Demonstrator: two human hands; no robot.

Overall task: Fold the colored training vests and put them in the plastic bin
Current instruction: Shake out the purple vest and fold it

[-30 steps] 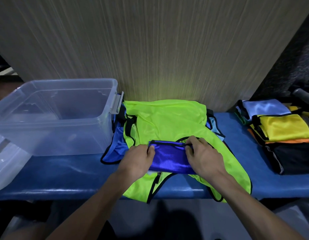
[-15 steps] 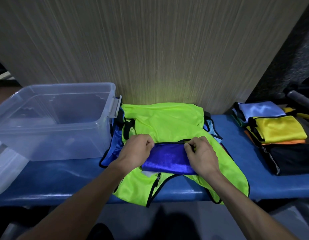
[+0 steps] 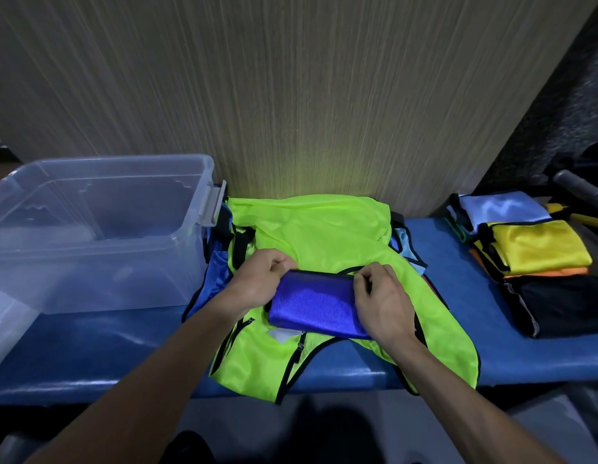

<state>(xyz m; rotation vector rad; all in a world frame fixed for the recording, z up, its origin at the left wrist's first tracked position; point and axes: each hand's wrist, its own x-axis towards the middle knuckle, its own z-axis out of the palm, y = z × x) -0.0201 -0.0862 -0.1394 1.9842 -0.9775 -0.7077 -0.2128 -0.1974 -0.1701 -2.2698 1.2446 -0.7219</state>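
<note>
Currently, both forearms reach forward from the near edge of the view to a folded blue vest [image 3: 316,308]. The left hand [image 3: 257,279] grips its left end with curled fingers; the right hand [image 3: 384,299] pinches its far right corner, thumb and fingers closed on the black trim. Holding both ends probably keeps the slippery fabric from springing open and squares the packet before it is lifted.

The blue vest rests on a neon green vest [image 3: 324,236], which lies spread over the blue padded table [image 3: 90,349] with its lower hem hanging past the near edge. The green vest likely serves as the working surface only because it is next in the pile; more blue fabric shows beneath its left side.

To the left, just beside the pile, stands the clear plastic bin [image 3: 100,262], open at the top, with nothing visible inside. Its nearness suggests a short carry for each folded piece. At the far left edge lies a clear plastic piece, possibly the lid [image 3: 6,326].

On the right, well apart from the hands, a stack of folded vests [image 3: 532,249] shows light blue, yellow, orange and black layers. These are not yet in the bin.

Behind everything rises a striped wall panel [image 3: 291,95]. No readable brand, label or writing is visible anywhere.
</note>
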